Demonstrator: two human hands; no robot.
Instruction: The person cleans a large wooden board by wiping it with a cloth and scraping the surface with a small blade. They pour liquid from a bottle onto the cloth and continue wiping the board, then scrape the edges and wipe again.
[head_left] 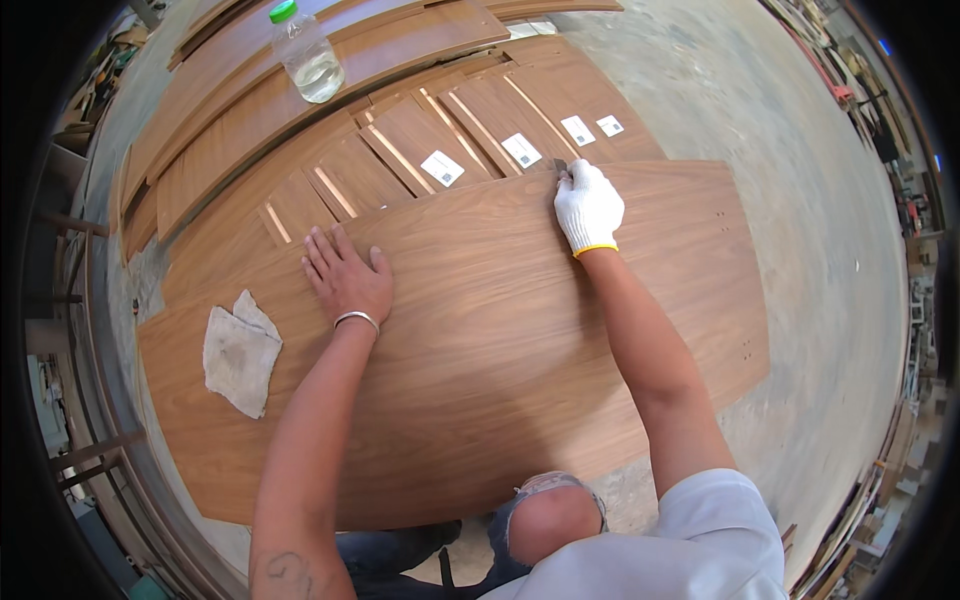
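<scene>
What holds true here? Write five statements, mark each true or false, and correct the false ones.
1. The right hand is gloved and holds a small dark tool. True.
2. The left hand is gripping the cloth. False: it lies spread on the wooden panel, apart from the cloth.
3. The cloth lies to the left of the left hand. True.
4. The bottle has a red cap. False: its cap is green.
5. White labels lie on brown boards beyond the wooden panel. True.

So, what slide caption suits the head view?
Bare left hand on a brown panel; gloved right hand holds a small tool at its edge.
</scene>
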